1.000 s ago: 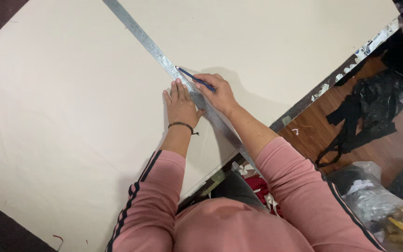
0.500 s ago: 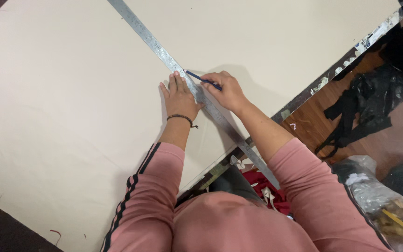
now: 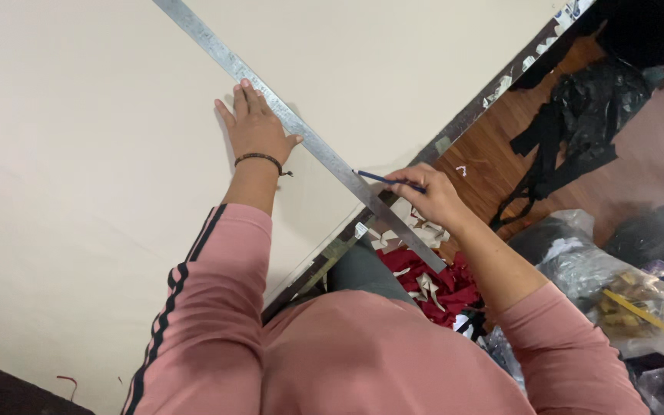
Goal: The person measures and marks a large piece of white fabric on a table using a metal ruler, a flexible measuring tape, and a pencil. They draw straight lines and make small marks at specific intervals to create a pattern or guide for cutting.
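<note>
A long metal ruler lies diagonally across a cream sheet of fabric spread on a table. My left hand rests flat on the sheet with its fingers apart, pressing against the ruler's left edge. My right hand grips a thin blue pencil, whose tip touches the ruler's right edge close to the table's near edge. The ruler's lower end juts out past the table edge over my lap.
The table's mirrored edge runs diagonally at the right. Beyond it, on a wooden floor, lie a black garment, red and white fabric scraps and clear plastic bags of material.
My right hand has drawn the pencil down along the ruler toward the table's near edge. My left hand stays pressed on the ruler, and the view has shifted.
</note>
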